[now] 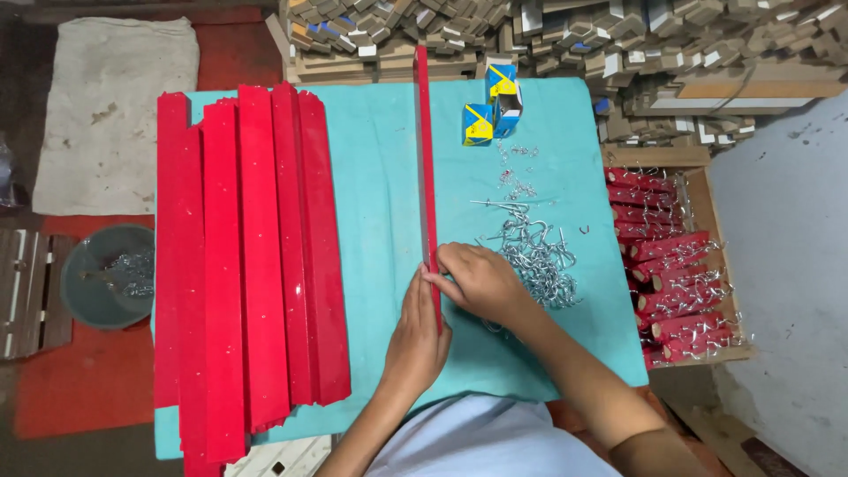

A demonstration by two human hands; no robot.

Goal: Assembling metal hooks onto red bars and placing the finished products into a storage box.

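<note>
— What have you got your hands on there?

— A long, narrow red wooden strip (426,159), standing on its edge and running straight away from me down the middle of the turquoise cloth (380,177) that covers the table. Its near end is between my two hands; its far end reaches the stacks of cardboard corner pieces (565,35) past the table.

— How are the hands placed?

— My left hand (417,340) lies flat along the left side of the strip near its close end, fingers together and pressed against the wood. My right hand (480,281) comes in from the other side, fingertips pinched at the strip's top edge. Whether there is a hook between those fingertips, I cannot tell; they cover the spot.

— And around you?

— Just beside my right hand, touching it, is a loose heap of silver metal screw hooks (534,252), with a few more scattered up toward two small blue-and-yellow cardboard boxes (493,106) at the far edge of the cloth. To my left lies a row of the same red strips (247,256), side by side, with small holes down their faces. Off the table's right edge, a wooden crate (707,190) holds red strips with hooks already in them (676,274). On the floor to the left stands a grey round bowl (88,283) with more metal pieces in it.
</note>
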